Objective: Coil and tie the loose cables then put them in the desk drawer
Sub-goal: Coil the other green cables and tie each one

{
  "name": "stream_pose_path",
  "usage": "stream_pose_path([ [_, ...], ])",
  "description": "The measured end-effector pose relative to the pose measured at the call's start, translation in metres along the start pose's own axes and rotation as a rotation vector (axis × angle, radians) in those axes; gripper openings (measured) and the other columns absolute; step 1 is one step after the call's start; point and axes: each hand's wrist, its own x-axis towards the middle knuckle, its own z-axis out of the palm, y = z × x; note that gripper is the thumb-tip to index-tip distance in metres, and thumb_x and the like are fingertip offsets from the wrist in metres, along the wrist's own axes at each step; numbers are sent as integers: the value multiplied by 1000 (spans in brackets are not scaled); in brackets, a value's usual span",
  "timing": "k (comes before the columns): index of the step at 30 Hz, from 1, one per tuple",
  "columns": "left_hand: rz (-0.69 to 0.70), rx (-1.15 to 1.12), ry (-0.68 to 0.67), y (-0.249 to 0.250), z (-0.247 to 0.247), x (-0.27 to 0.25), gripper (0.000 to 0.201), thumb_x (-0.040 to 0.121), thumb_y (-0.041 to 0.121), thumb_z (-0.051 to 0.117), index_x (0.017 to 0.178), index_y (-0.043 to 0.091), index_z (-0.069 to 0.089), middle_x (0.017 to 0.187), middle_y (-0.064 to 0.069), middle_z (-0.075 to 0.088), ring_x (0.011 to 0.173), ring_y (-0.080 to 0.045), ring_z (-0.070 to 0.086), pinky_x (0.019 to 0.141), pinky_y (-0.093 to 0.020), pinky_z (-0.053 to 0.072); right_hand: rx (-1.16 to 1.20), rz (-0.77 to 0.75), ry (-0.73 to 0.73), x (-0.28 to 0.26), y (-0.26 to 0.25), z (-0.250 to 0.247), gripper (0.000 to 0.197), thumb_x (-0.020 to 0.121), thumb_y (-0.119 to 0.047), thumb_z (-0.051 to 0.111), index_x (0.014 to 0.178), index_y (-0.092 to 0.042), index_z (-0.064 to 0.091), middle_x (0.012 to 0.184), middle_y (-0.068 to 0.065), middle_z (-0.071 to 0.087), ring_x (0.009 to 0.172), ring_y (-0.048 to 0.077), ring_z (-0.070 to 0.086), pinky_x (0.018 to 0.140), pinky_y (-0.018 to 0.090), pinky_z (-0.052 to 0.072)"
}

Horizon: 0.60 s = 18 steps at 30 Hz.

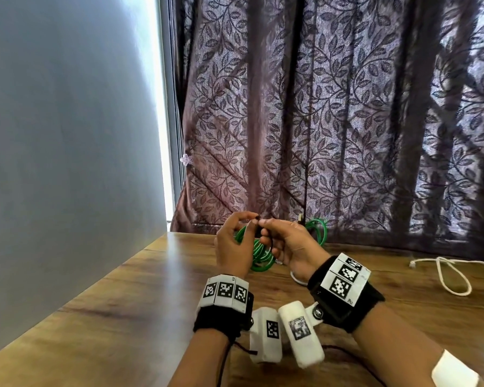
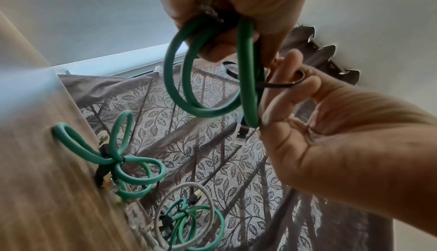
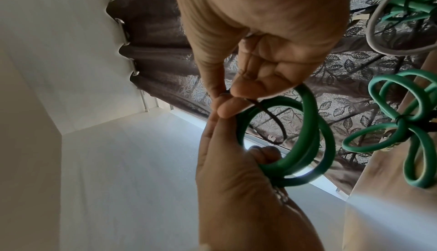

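Both hands are hovering above the wooden counter (image 1: 101,297), close to its far edge where the leaf-patterned curtain (image 1: 333,113) is hanging. A grey wall (image 1: 67,135) is closing off the counter's left side, while a wide bare stretch is lying open in front of that wall and toward the near edge.

The right hand (image 1: 292,244) is gripping a coiled green cable (image 3: 305,143), its lower fingers (image 3: 264,154) curling through the loops. The left hand (image 1: 232,244) is meeting it at the top, thumb and forefinger of both hands pinching a thin black tie (image 3: 272,124) that is looping through the coil. In the head view the hands are covering most of the coil and the tie is showing only as a dark speck.

A tied green bundle (image 2: 118,159) is lying on the counter by the curtain; the right hand is hiding most of it in the head view. Further along, a second green bundle (image 2: 189,221) is sitting inside a loose grey cable (image 2: 165,199), both cut off at the frame's bottom. A loose white cable (image 1: 453,275) is trailing off the right edge of the head view.
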Motion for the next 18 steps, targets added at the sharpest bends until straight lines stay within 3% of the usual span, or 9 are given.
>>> stream_pose_path([
  [5, 30, 48, 16, 2, -2, 1, 12, 78, 26, 60, 81, 35, 67, 82, 13, 70, 78, -4, 64, 73, -32, 54, 30, 43, -32, 1, -4, -1, 11, 88, -13, 60, 80, -11, 68, 53, -5, 64, 46, 1, 61, 34, 10, 37],
  [9, 56, 106, 32, 3, -2, 0, 12, 78, 26, 59, 85, 28, 69, 83, 9, 70, 79, -4, 63, 71, -28, 53, 43, 89, -42, 2, -6, -1, 11, 87, -13, 61, 78, -12, 68, 53, -6, 63, 47, 1, 61, 34, 10, 37],
  [14, 89, 180, 22, 3, -2, -1, 9, 81, 24, 63, 88, 26, 69, 86, 8, 70, 81, -3, 63, 72, -30, 54, 99, 128, -42, 3, -4, -3, 24, 86, -14, 60, 63, -17, 67, 51, -7, 60, 47, 1, 60, 37, 10, 35],
  [18, 123, 219, 40, 4, -2, -3, 6, 82, 21, 66, 87, 23, 68, 86, 7, 69, 79, -4, 62, 72, -30, 53, 176, 137, -56, 5, -1, -4, 16, 86, -14, 60, 71, -15, 67, 51, -6, 62, 49, 2, 62, 40, 11, 39],
])
